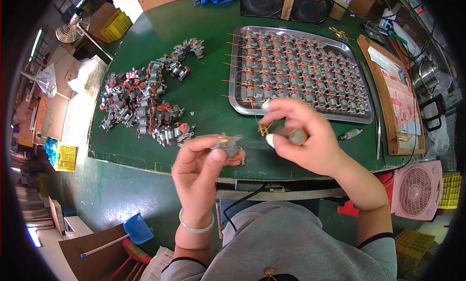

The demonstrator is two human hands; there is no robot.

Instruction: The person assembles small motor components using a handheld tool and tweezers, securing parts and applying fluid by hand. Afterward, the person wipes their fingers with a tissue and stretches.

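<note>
My left hand (pixel 198 172) is closed, pinching a small grey metal motor (pixel 227 144) between thumb and fingers above the table's front edge. To its right, my right hand (pixel 310 138) has white covers on the thumb and index tips, which are apart. A cylindrical thing with a round tan end (pixel 297 136) sits in its curled fingers. By those fingertips is a small brass-coloured part (pixel 263 130); how it is held is unclear. Behind the right hand, a metal tray (pixel 236 94) carries rows of similar motors with thin red strips.
A heap of loose motors (pixel 141 99) lies on the green table (pixel 208 82) at the left. Two black fans (pixel 286 4) stand at the back. A wooden board with papers (pixel 395 99) is right of the tray. A pink fan (pixel 415 191) stands beyond the front right corner.
</note>
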